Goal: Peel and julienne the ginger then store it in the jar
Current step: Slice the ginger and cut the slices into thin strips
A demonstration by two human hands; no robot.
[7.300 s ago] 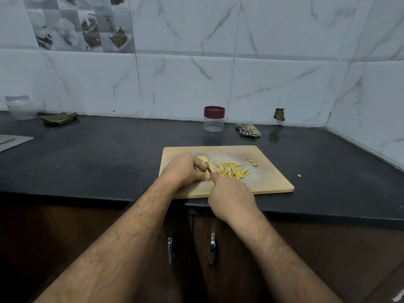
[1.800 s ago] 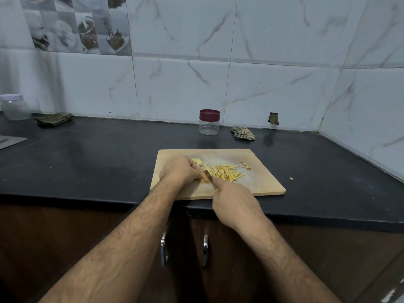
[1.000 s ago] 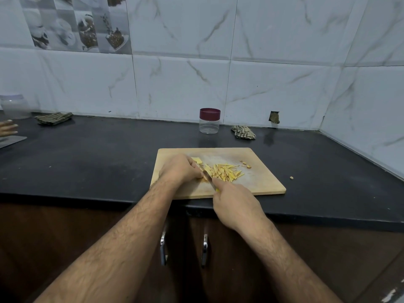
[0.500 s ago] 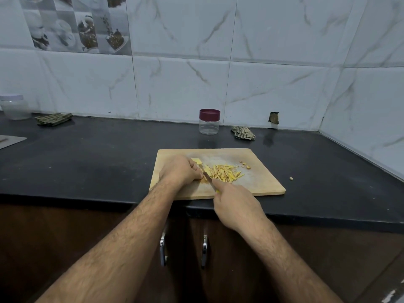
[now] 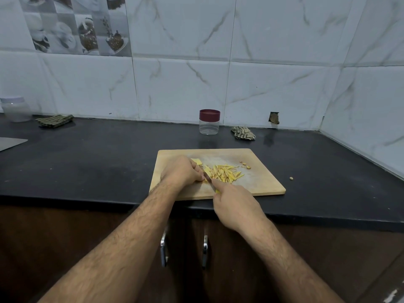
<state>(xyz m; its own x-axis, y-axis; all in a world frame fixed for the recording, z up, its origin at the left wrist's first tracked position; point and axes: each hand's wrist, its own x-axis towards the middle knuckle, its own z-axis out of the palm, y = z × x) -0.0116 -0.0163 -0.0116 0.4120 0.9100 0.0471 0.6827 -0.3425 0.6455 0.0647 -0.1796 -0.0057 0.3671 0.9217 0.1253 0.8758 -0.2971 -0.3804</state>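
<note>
Two hands meet on the wooden cutting board [image 5: 258, 184]; your left hand [image 5: 182, 171] curls its fingers down on a ginger piece [image 5: 206, 170], most of it hidden under the knuckles; your right hand [image 5: 237, 206] wraps the knife [image 5: 208, 179], blade pointing away and leftward, its yellow handle nearly all covered; julienned ginger strips [image 5: 226, 173] lie heaped just right of the blade, long axes mostly slanting away to the right; the board's near edge overhangs the tabletop [image 5: 87, 167] slightly; the lidded jar [image 5: 209, 122] stands by the wall, well apart.
</note>
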